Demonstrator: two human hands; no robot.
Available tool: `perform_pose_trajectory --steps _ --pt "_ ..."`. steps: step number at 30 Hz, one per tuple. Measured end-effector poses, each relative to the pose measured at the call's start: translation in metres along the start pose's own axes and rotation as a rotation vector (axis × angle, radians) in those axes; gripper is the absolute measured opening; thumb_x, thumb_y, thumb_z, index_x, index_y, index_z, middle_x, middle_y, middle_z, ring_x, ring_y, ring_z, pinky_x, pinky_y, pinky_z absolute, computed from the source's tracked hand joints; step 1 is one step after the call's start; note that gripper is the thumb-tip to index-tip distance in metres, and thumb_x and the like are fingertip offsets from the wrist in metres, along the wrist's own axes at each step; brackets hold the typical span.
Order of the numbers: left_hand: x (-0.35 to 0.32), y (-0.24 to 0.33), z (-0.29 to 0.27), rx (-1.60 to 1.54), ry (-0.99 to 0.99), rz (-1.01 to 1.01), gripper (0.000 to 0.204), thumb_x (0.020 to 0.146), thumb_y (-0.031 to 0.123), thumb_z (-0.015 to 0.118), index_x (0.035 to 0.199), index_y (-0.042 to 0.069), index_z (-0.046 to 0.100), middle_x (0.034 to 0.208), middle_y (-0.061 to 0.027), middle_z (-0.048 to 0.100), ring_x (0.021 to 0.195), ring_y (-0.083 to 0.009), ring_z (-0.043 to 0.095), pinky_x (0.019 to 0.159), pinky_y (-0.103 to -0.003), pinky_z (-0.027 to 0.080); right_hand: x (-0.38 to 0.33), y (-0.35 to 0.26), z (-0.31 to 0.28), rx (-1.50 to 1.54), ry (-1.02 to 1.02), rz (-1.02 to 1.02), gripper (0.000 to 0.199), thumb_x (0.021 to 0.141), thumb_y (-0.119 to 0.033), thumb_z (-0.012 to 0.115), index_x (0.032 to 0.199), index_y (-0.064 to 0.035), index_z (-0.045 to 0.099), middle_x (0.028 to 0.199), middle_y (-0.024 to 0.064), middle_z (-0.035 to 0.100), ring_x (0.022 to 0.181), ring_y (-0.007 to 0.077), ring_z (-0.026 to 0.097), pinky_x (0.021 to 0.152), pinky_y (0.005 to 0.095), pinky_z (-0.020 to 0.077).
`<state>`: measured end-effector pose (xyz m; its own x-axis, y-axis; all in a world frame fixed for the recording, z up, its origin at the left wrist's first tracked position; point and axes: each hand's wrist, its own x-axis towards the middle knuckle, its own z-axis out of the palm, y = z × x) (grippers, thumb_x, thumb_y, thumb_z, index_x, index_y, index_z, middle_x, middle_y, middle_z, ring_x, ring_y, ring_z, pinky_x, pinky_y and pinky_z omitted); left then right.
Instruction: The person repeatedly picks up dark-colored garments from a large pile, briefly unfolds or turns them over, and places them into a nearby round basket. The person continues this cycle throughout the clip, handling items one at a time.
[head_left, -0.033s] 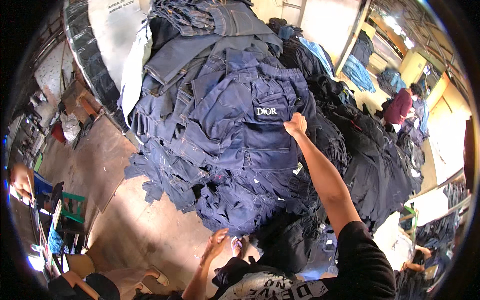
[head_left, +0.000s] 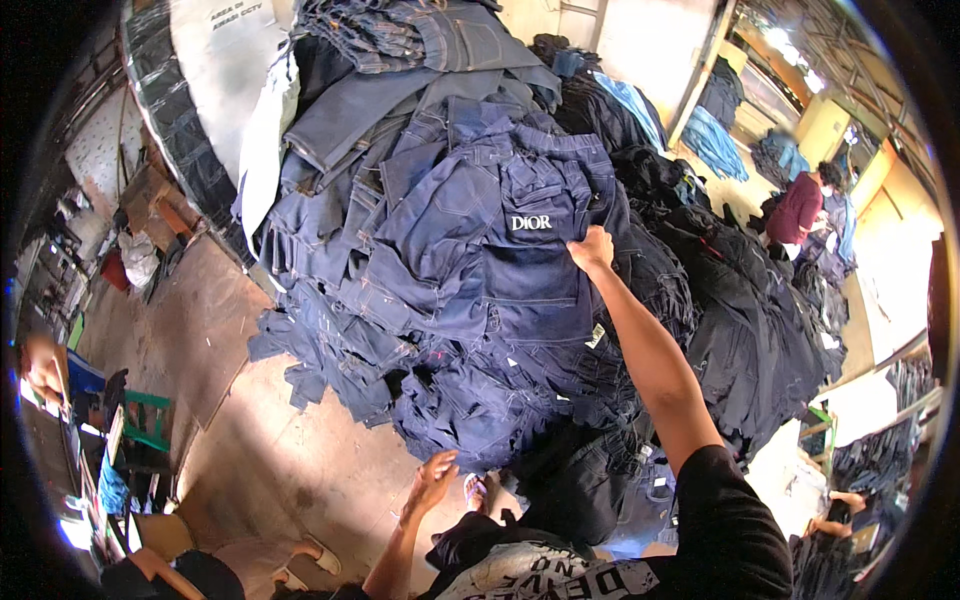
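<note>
A pair of dark blue denim shorts with an elastic waistband lies spread on a tall heap of folded denim garments. White lettering stands out by the pocket flap. At the right side edge of these shorts, my right hand is closed with the cloth pinched in its fingers; that arm reaches far forward. My left hand hangs low near my body, fingers loosely apart and holding nothing. Closest to it is the crumpled denim at the bottom of the heap.
More dark garments are piled to the right. A white sack stands at the back left. One person in a maroon top is at the far right; another person's leg shows at lower left. A green stool stands left.
The view has shifted very slightly. My right hand keeps its hold on the shorts, and my left hand stays low with at most a small movement.
</note>
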<state>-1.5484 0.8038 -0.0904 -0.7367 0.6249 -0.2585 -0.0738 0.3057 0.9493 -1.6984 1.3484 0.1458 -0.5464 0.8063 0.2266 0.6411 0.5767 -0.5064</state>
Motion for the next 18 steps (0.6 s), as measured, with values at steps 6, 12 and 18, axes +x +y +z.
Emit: perform_pose_trajectory --steps 6,12,18 --pt "0.118 0.100 -0.034 0.111 -0.022 0.269 0.042 0.099 0.014 0.072 0.139 0.007 0.063 0.129 -0.0161 0.072 0.112 -0.0280 0.073 0.095 -0.039 0.057 -0.080 0.042 -0.054 0.923 -0.151 0.059 0.031 0.082 -0.008 0.081 0.110 0.0044 0.077 0.100 0.0070 0.078 0.083 0.0182 0.073 0.079 0.0333 0.0568" --pt "0.177 0.205 -0.006 0.052 0.105 0.435 0.049 0.096 0.015 0.075 0.143 0.008 0.060 0.143 -0.0187 0.061 0.132 -0.0343 0.060 0.106 -0.045 0.052 -0.162 0.062 -0.078 0.139 0.108 0.067 0.046 0.079 -0.027 0.089 0.112 0.0010 0.073 0.094 0.0143 0.075 0.093 0.0258 0.069 0.084 0.0423 0.0523" --pt "0.190 0.266 0.029 0.230 0.212 0.720 0.047 0.094 0.018 0.076 0.139 0.011 0.063 0.157 -0.0165 0.049 0.147 -0.0363 0.044 0.114 -0.049 0.044 -0.095 0.007 -0.057 -0.101 0.413 -0.305 0.095 0.076 -0.045 0.091 0.150 -0.0030 0.048 0.151 0.0201 0.050 0.135 0.0414 0.048 0.107 0.0556 0.0416"
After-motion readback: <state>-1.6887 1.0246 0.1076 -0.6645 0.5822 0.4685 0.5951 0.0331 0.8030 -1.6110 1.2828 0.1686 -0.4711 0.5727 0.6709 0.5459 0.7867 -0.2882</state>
